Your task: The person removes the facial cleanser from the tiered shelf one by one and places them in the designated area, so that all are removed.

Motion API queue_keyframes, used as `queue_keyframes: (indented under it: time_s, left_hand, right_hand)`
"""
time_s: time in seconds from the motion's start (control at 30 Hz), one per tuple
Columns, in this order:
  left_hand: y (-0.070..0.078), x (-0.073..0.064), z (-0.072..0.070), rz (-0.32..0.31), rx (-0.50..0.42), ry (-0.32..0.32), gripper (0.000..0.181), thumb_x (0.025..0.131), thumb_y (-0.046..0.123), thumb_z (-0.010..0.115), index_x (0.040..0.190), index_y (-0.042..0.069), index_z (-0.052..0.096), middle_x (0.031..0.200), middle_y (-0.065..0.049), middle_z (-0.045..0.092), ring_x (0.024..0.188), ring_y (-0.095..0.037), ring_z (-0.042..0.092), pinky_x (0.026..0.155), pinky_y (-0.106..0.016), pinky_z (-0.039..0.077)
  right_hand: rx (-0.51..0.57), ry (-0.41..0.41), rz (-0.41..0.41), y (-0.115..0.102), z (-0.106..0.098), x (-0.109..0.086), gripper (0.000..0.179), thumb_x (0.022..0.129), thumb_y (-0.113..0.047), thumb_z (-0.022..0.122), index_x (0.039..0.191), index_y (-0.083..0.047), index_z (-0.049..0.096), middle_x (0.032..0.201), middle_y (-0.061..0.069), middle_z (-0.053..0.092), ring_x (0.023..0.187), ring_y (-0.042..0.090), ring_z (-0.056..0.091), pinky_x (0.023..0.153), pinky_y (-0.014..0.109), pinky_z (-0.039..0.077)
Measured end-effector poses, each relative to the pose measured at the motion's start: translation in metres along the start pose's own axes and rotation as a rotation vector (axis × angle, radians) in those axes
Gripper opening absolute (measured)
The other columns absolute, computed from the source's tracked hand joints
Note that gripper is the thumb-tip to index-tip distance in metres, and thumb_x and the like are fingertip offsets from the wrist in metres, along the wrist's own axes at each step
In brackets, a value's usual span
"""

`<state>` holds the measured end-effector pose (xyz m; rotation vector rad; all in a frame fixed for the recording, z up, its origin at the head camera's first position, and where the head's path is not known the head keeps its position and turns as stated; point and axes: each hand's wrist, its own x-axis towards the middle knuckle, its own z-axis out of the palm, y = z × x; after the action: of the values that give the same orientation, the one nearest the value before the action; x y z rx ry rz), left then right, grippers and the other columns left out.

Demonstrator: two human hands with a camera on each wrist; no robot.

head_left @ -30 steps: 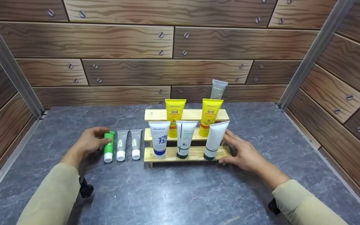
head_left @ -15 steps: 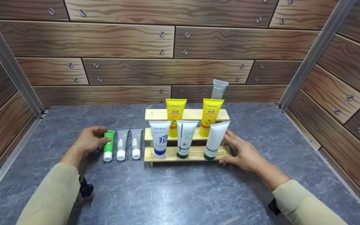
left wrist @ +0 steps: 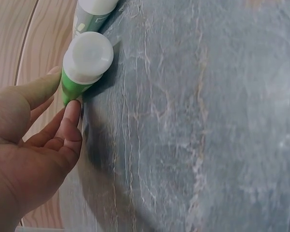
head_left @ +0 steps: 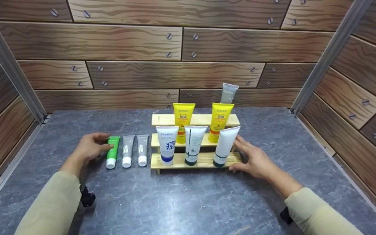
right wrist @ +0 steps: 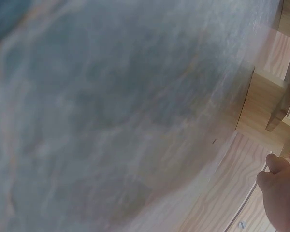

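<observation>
My left hand [head_left: 90, 148] pinches a green tube [head_left: 112, 151] with a white cap, its thumb on top and fingers at the far side. The tube lies on the table, left of two grey tubes [head_left: 127, 151]. In the left wrist view the green tube's white cap [left wrist: 91, 54] points toward the camera. My right hand [head_left: 256, 160] grips the right end of a three-step wooden display rack [head_left: 204, 160], thumb at the front of its lowest step. In the right wrist view only part of that hand [right wrist: 282, 193] shows, beside the rack's wooden side [right wrist: 263, 104].
On the rack's lowest step stand a white-and-blue tube [head_left: 166, 143] and two white tubes [head_left: 194, 145] with green caps. Two yellow tubes [head_left: 220, 117] stand on the middle step. One grey tube [head_left: 229, 93] rises at the top right. Wood-patterned walls [head_left: 135, 42] enclose the table [head_left: 181, 202].
My left hand has shifted slightly left with the green tube, widening its gap to the grey tubes. The right hand and the rack have not visibly moved.
</observation>
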<state>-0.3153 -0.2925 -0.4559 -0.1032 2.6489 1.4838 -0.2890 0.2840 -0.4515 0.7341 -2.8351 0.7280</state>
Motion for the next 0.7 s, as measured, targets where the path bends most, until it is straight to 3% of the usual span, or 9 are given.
queue_keyframes:
  time_s: [0.2,0.43,0.7]
  left_hand:
    - [0.005,-0.005,-0.005,-0.012,0.026,-0.004,0.063,0.102,0.022,0.074,0.153,-0.005,0.049,0.151,-0.031,0.052,0.131,-0.041,0.056,0.085,-0.038,0.053]
    - [0.012,-0.01,-0.016,0.033,0.039,-0.003,0.062,0.104,0.023,0.07,0.154,-0.006,0.047,0.154,-0.034,0.046,0.138,-0.048,0.051,0.104,-0.05,0.051]
    - [0.033,-0.017,-0.031,0.113,0.058,0.029,0.063,0.103,0.027,0.072,0.152,-0.006,0.05,0.152,-0.033,0.05,0.14,-0.048,0.048,0.112,-0.056,0.045]
  right_hand:
    - [0.001,-0.018,0.025,-0.001,0.0,0.001,0.102,0.079,-0.045,0.092,0.162,-0.011,0.043,0.171,0.015,0.028,0.15,0.045,0.036,0.118,0.066,0.031]
    - [-0.005,-0.031,0.034,-0.001,0.0,0.001,0.103,0.08,-0.044,0.092,0.163,-0.011,0.042,0.172,0.014,0.027,0.151,0.045,0.036,0.118,0.065,0.031]
    - [-0.004,-0.046,0.046,-0.002,-0.001,0.001,0.104,0.08,-0.046,0.091,0.164,-0.012,0.039,0.172,0.014,0.025,0.152,0.045,0.034,0.119,0.065,0.029]
